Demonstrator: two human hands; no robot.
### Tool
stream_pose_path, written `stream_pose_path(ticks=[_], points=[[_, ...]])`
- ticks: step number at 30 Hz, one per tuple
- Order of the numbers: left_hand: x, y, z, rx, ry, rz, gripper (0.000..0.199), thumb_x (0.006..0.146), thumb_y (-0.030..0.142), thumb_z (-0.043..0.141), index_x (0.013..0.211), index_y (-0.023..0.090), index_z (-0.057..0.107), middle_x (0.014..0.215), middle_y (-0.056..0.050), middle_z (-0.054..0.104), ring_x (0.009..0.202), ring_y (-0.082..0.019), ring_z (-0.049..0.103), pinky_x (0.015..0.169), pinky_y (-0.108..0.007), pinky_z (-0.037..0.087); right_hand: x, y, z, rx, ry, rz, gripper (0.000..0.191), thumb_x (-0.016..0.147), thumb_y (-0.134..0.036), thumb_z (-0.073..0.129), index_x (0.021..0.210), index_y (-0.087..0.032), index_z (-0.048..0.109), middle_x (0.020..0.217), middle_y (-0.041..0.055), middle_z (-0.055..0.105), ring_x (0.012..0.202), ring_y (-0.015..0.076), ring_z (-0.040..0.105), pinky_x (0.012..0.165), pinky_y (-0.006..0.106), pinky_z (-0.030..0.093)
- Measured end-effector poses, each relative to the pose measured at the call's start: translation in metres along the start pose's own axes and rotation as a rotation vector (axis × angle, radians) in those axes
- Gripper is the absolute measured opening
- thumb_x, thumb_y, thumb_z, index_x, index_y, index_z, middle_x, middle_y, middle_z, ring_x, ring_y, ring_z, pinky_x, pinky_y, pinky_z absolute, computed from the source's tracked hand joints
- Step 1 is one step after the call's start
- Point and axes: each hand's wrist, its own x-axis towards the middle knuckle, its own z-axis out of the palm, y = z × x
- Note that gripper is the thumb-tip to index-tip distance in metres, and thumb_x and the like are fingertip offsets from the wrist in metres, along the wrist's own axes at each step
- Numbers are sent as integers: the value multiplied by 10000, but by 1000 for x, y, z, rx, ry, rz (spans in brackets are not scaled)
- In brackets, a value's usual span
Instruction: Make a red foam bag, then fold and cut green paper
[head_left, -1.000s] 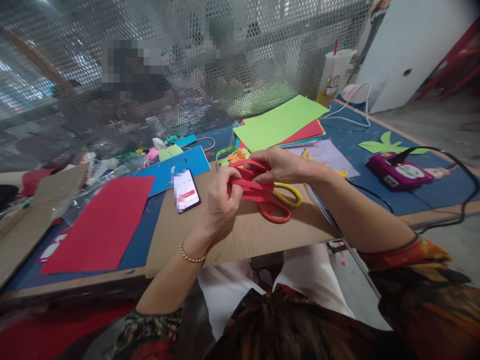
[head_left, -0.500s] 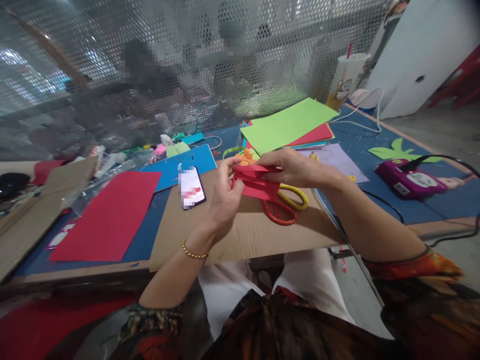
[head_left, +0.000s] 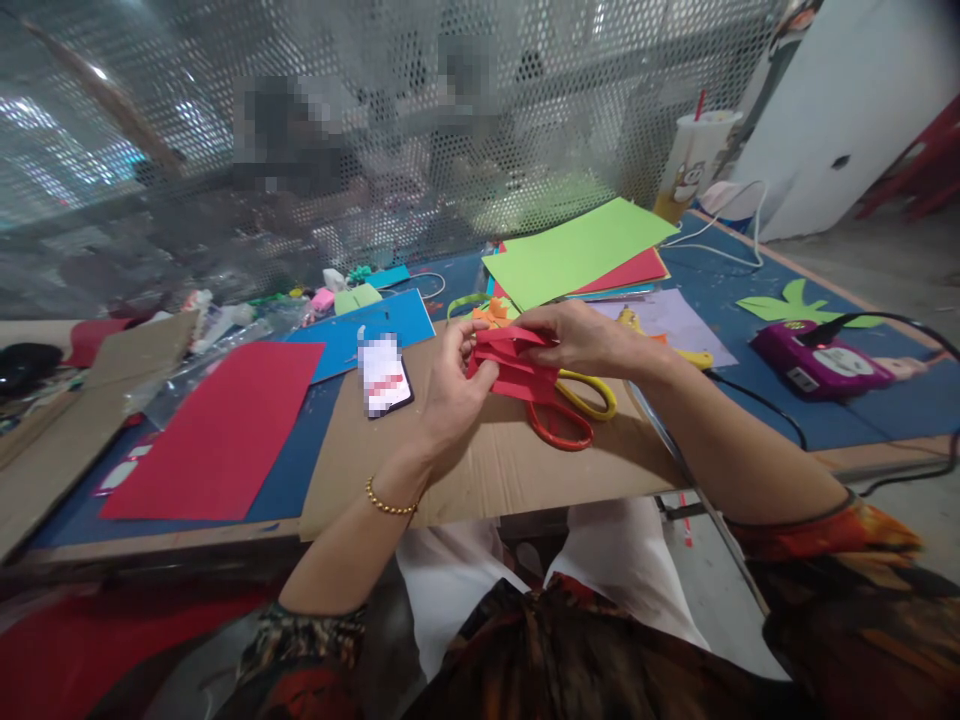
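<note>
A folded piece of red paper point(head_left: 521, 378) is held between both hands above the cardboard sheet point(head_left: 480, 480). My left hand point(head_left: 459, 385) pinches its left end, with the thumb on the near face. From above, my right hand point(head_left: 574, 338) grips the upper right part, and some of its fingertips are hidden by the folds. Scissors with one red and one yellow handle point(head_left: 561, 425) lie on the cardboard just below the paper; their blades are hidden. An orange paper shape point(head_left: 493, 313) sits right behind the hands.
A lit phone point(head_left: 384, 375) lies left of my hands, beyond it a large red sheet point(head_left: 217, 430). Green sheets point(head_left: 581, 250) are stacked behind. To the right are a yellow glue gun point(head_left: 694, 357), a purple power box point(head_left: 817, 358) with cables, and a drink cup point(head_left: 690, 165).
The red paper's upper folds have parted slightly, showing a gap. Both hands have shifted only a little and keep their hold.
</note>
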Motion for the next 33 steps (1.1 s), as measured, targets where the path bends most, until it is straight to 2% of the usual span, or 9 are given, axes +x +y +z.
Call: stream_pose_path(ticks=[3, 7, 13, 20, 26, 33], points=[[-1, 1, 0, 12, -20, 5, 508, 829, 51, 578, 1292, 260, 586, 1186, -64, 749, 978, -170, 747, 755, -263, 617, 0, 0, 1, -20, -14, -8, 96, 825, -233, 627, 881, -184, 687, 738, -32, 610, 694, 124, 495, 668, 285, 303], [-2, 2, 0, 53, -22, 49, 582, 788, 38, 594, 1328, 256, 597, 1221, -72, 752, 944, -167, 747, 784, -283, 621, 0, 0, 1, -24, -19, -5, 117, 840, -248, 630, 903, -182, 704, 757, -26, 624, 700, 122, 494, 670, 284, 296], [-2, 6, -1, 57, -27, 60, 467, 828, 67, 630, 1255, 257, 645, 1231, -69, 767, 1062, -203, 754, 904, -338, 634, 0, -1, 0, 24, -20, 1, 57, 806, -237, 606, 793, -193, 639, 704, -30, 585, 685, 122, 474, 657, 283, 288], [-1, 4, -1, 81, 23, 6, 497, 805, 22, 580, 1229, 261, 678, 1200, -53, 771, 1014, -194, 746, 816, -312, 615, 1, -1, 1, 36, -39, 1, 202, 792, -246, 603, 935, -171, 725, 765, -19, 626, 704, 129, 508, 670, 288, 301], [1, 1, -1, 58, 34, 27, 514, 805, -1, 565, 1242, 257, 649, 1280, -68, 748, 1132, -202, 735, 920, -324, 629, 1, -2, -2, 109, -69, 8, 274, 767, -265, 600, 975, -165, 748, 798, -8, 623, 732, 142, 516, 683, 280, 349], [1, 1, -1, 79, 25, 68, 480, 829, 14, 545, 1232, 253, 645, 1257, -66, 750, 1148, -213, 726, 941, -346, 621, 2, -1, -1, 254, -92, 60, 241, 679, -275, 585, 865, -182, 706, 783, -20, 602, 729, 136, 503, 656, 262, 371]])
